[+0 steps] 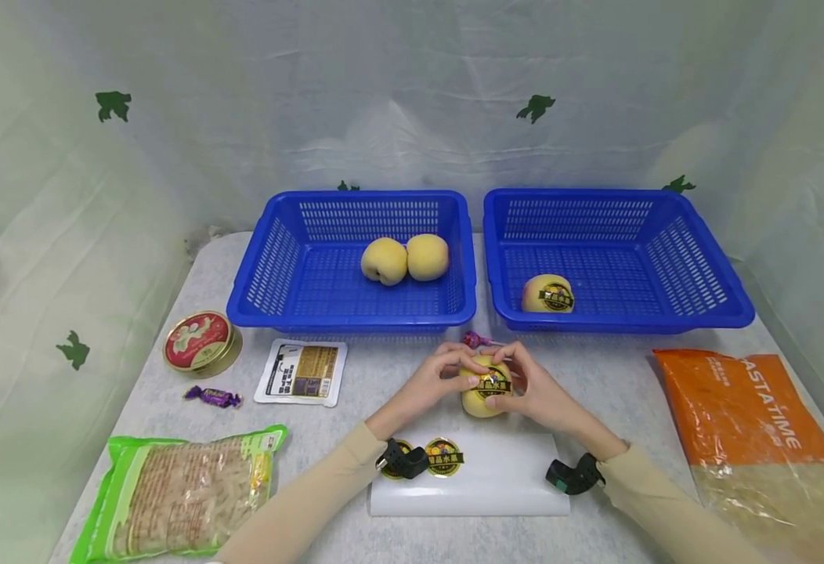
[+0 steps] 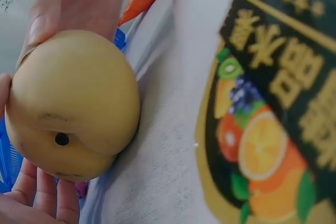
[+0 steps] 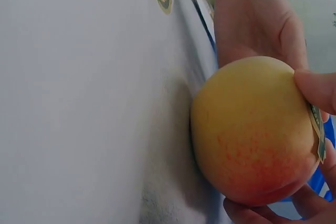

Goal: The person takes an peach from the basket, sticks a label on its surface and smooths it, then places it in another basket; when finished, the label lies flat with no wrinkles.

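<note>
A yellow peach with a red blush is held between both hands just above the white sticker sheet, close over the table. On its upper side lies a black and gold fruit sticker, one end of which stands off the skin in the right wrist view. My right hand grips the peach from the right, thumb at the sticker's lower edge. From the left, the curled fingers of my left hand hold it near the sticker's left end. In the left wrist view the peach shows its stem hollow.
Two peaches lie in the left blue basket; a stickered peach sits in the right basket. Around stand a round tin, a white packet, wrapped candies, a green bag and an orange bag.
</note>
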`<state>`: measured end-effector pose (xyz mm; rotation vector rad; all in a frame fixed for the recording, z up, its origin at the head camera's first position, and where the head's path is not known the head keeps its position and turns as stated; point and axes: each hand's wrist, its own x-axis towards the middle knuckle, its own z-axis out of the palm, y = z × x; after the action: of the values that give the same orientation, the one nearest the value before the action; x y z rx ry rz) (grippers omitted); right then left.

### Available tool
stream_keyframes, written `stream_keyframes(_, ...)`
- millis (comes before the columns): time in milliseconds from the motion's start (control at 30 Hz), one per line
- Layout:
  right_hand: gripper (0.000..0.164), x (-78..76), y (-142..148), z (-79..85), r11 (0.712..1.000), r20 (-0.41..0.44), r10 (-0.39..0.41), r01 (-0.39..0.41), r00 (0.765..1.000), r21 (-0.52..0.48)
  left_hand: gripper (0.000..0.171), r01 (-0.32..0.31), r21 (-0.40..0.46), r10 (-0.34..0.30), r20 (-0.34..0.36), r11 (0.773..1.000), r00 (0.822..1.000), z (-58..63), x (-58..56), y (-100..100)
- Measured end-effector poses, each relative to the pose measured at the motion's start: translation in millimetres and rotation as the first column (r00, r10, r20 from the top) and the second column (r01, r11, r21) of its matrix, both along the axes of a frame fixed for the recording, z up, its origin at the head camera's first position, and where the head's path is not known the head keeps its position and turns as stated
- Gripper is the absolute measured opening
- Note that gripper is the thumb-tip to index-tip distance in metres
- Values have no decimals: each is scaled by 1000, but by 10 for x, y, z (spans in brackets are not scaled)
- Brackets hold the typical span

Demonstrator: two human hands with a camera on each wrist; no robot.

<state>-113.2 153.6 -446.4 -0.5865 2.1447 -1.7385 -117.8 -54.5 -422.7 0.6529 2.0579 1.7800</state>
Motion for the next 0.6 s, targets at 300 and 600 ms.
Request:
stream_keyframes(300,27,-55,103,-22,997,68,41,-37,997,-66,16,-16,44,16,18,999,1000,-12,-14,7)
stream_keyframes(600,23,-112,139,-42,986,113,44,-24,993,-167,18,-22,66,17,68,998,998,-45,-20,17)
